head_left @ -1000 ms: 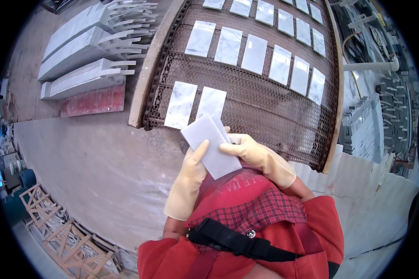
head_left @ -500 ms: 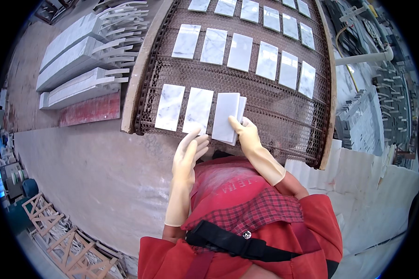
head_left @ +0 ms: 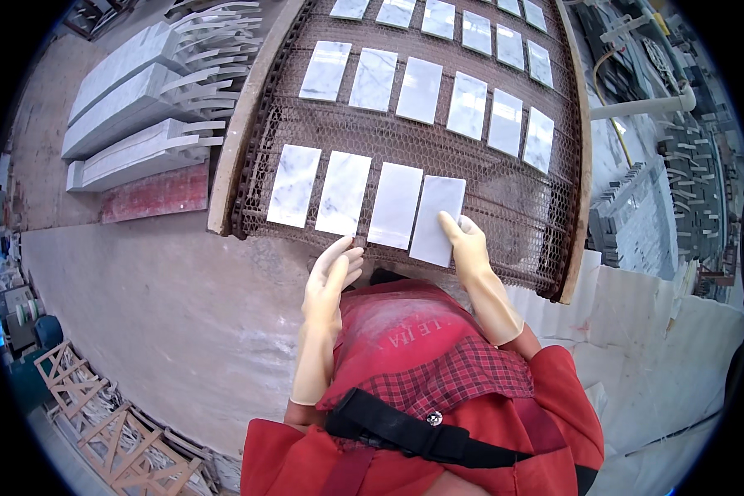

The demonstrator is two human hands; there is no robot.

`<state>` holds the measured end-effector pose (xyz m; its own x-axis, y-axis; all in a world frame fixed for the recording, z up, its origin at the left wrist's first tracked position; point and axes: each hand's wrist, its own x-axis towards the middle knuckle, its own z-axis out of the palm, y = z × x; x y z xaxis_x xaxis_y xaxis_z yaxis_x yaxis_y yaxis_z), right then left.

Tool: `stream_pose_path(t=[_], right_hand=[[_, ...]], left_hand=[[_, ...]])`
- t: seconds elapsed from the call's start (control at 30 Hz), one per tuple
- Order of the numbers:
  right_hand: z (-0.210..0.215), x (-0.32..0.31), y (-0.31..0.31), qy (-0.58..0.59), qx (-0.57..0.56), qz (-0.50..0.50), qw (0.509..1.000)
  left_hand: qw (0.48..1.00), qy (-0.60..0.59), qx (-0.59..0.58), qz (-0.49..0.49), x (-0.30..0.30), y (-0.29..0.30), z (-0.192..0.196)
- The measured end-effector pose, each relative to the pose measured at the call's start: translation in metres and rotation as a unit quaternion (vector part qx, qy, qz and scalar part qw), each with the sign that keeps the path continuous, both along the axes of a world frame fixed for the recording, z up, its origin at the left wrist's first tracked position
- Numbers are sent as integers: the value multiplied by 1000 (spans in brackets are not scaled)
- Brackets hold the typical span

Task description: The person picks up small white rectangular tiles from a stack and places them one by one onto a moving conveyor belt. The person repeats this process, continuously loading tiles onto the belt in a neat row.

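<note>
White marble tiles with grey veins lie in rows on a brown wire-mesh conveyor. In the nearest row, a veined tile is leftmost, a second veined tile is beside it, and a plainer white tile follows. My right hand, in a cream rubber glove, is closed on the right edge of another plain tile, thumb on top, just right of that third tile. My left hand, gloved alike, hovers at the conveyor's near edge below the second tile, fingers stretched out and holding nothing.
Further tile rows, including a glossy tile, lie beyond. Wooden rails, one at the left, border the mesh. Stacked pale slabs stand at the left above a red board. A white pipe juts in from the right; wooden frames lie lower left.
The two overlapping plain tiles have come apart: one now lies third in the near row. My right hand has moved right with the other. My left hand has shifted slightly down.
</note>
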<state>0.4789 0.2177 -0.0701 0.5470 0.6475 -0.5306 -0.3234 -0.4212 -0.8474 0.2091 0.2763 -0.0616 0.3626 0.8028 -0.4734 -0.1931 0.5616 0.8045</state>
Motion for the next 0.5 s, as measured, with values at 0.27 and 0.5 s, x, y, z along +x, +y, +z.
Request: stream_pose_path(t=[0.27,0.5], right_hand=[[-4,23,-8,-54,-86,17,995],[22,24,-38,-305,-104,26,946]], left_hand=[[999,-2,-12,-30,0,3,0],[1000,21,-17,-12,-22,-5,18]])
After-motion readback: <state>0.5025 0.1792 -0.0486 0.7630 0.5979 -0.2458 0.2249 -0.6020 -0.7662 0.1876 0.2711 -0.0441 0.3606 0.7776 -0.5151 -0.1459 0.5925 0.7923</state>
